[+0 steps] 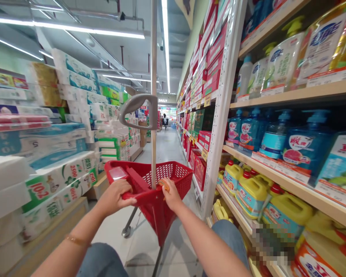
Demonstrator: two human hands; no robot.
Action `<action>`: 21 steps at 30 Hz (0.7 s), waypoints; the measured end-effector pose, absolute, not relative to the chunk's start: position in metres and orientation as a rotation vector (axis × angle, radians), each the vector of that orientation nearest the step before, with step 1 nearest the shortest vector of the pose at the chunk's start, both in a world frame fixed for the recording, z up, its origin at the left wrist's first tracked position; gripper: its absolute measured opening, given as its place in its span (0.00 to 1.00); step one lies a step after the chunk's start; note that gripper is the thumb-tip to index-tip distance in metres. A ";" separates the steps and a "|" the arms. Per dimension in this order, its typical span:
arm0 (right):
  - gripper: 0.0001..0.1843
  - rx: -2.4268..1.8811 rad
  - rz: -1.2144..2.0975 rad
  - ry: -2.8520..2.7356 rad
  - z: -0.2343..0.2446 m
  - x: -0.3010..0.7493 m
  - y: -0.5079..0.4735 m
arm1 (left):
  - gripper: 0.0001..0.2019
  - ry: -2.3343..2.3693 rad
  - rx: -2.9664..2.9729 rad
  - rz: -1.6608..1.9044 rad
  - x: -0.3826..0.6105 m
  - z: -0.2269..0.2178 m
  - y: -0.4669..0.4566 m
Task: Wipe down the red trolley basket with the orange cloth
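Observation:
A red plastic shopping cart [158, 215] with a perforated basket stands right in front of me. My left hand [119, 196] is closed over its near left rim, the thumb lying along the edge. My right hand [170, 195] is closed on the near rim further right, with something orange showing under its fingers. Between the hands, a long pale pole [153, 154] rises upright from the cart; its lower end is hidden. A grey loop-shaped handle [123, 111] sits on the pole about midway up. A small clear-topped pack [118, 173] lies by my left hand.
Stacked tissue packs [60, 181] line the left side. On the right, shelves hold blue pump bottles [302, 138] and yellow detergent jugs [252, 196], behind a white metal upright [223, 84]. A tiled aisle [164, 146] runs ahead, with a person [164, 120] far off.

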State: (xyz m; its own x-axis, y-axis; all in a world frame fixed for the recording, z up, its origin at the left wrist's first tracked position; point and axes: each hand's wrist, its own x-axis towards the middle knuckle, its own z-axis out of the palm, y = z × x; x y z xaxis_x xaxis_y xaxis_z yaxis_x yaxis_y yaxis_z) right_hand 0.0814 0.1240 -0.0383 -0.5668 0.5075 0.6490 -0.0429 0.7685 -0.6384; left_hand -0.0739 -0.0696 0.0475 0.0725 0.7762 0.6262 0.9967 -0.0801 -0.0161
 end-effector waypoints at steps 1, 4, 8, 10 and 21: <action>0.20 -0.404 0.780 -2.025 -0.039 0.080 0.125 | 0.19 -1.761 -1.875 -0.634 -0.076 0.046 -0.066; 0.21 -0.529 0.777 -1.839 -0.038 0.074 0.111 | 0.18 -1.808 -1.756 -0.559 -0.067 0.038 -0.052; 0.26 -0.662 0.849 -1.566 -0.033 0.074 0.080 | 0.17 -1.850 -1.627 -0.569 -0.032 0.031 -0.030; 0.28 -0.704 0.824 -1.520 -0.029 0.080 0.067 | 0.17 -1.879 -1.582 -0.566 -0.013 0.031 -0.021; 0.21 -0.501 0.379 -2.076 0.019 0.148 0.081 | 0.20 -1.907 -1.748 -0.506 -0.029 0.051 -0.011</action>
